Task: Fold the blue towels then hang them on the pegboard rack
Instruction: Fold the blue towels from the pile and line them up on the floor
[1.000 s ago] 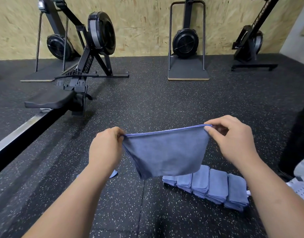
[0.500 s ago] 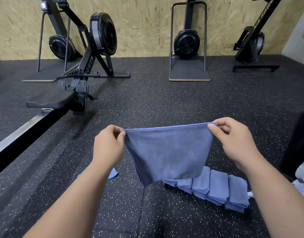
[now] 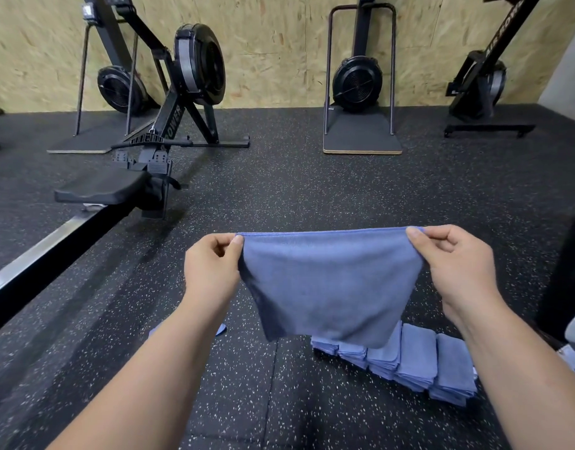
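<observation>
Above the speckled floor (image 3: 312, 190), the left hand (image 3: 211, 271) and right hand (image 3: 455, 267) are pinching a blue towel's (image 3: 328, 287) top corners apart, folded towels (image 3: 419, 365) lying below.

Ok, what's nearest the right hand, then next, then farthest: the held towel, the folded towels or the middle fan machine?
1. Held towel, pinched in the right hand.
2. Folded towels, on the floor just below it.
3. Fan machine, far ahead by the wall.

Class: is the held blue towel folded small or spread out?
Spread out: left hand and right hand pinch top corners of the blue cloth towel, which hangs flat.
</observation>
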